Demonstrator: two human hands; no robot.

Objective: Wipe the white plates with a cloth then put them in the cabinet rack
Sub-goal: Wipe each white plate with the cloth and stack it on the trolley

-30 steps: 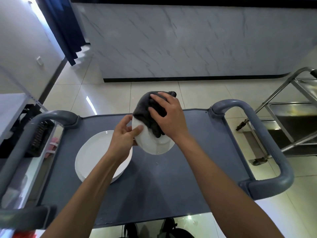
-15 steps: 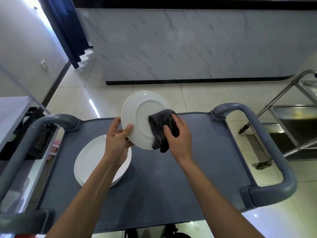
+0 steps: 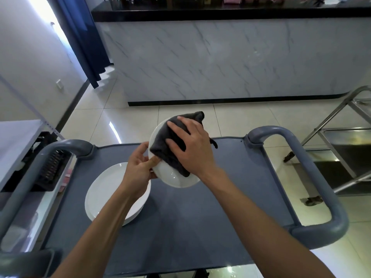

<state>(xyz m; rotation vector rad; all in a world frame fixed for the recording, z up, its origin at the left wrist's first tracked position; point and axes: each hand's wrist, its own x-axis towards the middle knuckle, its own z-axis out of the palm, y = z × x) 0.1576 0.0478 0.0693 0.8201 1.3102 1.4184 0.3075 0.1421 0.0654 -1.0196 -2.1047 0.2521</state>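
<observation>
Dark grey, soft cloth (image 3: 170,143) is pressed flat against the face of a round white ceramic plate (image 3: 174,175), which is held tilted in the air above the far half of a grey plastic trolley top (image 3: 200,213) serving as the desk. The plate's left rim is pinched by the left hand (image 3: 138,169), thumb on the near face and fingers behind it. The right hand (image 3: 190,147) is laid over the cloth with fingers spread and nearly straight, so the cloth is pushed rather than gripped. The plate thus lies between the hands, just ahead of the person, its face turned toward the right hand. A stack of further round white plates (image 3: 106,193) is seen flat on the desk, below and to the left, partly covered by the left forearm. Wiping is judged to be under way. No cabinet rack can be identified with certainty; the left hand, already holding the rim, is the nearer one for carrying the plate away.
</observation>
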